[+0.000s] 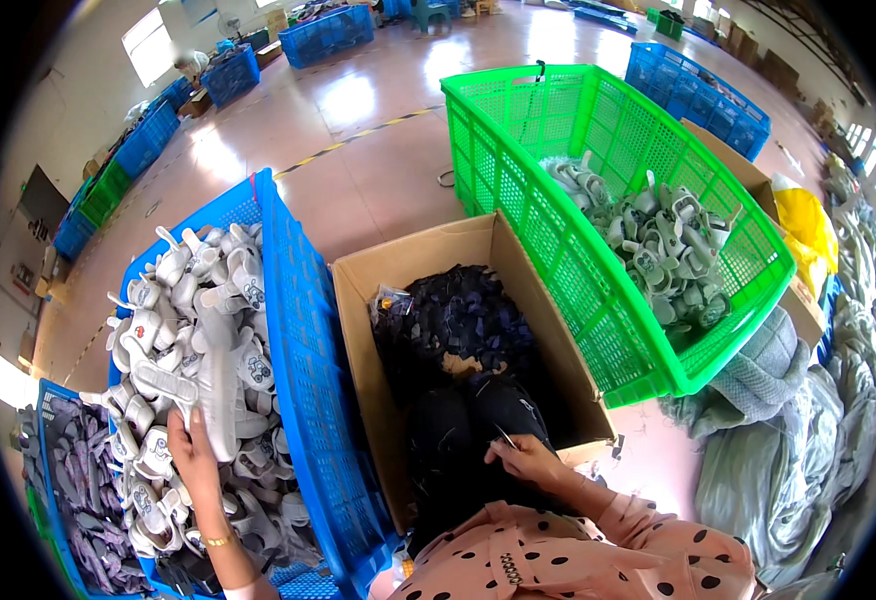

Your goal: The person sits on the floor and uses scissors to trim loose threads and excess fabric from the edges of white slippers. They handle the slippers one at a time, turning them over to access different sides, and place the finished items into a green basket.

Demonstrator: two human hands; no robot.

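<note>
At the left, my left hand (pixel 194 455) is closed on a whitish shoe (pixel 220 390), gripping it at its lower end over the blue basket. Its long pale sole side faces up, and a strap sticks out beside my fingers. Under it lies a heap of white and grey strapped shoes (pixel 173 268), some with small printed pictures. My right hand (pixel 530 460) rests above my lap, fingers pinched round a small tool with a thin metal tip (pixel 504 436). The rest of that tool is hidden in my fingers.
A cardboard box (pixel 358 330) with dark scraps stands before my legs, between the blue basket (pixel 303 330) and a green basket (pixel 548 250) with grey shoes. Purple-grey pieces (pixel 83 480) fill another basket far left. Plastic-wrapped bundles (pixel 773 470) lie right.
</note>
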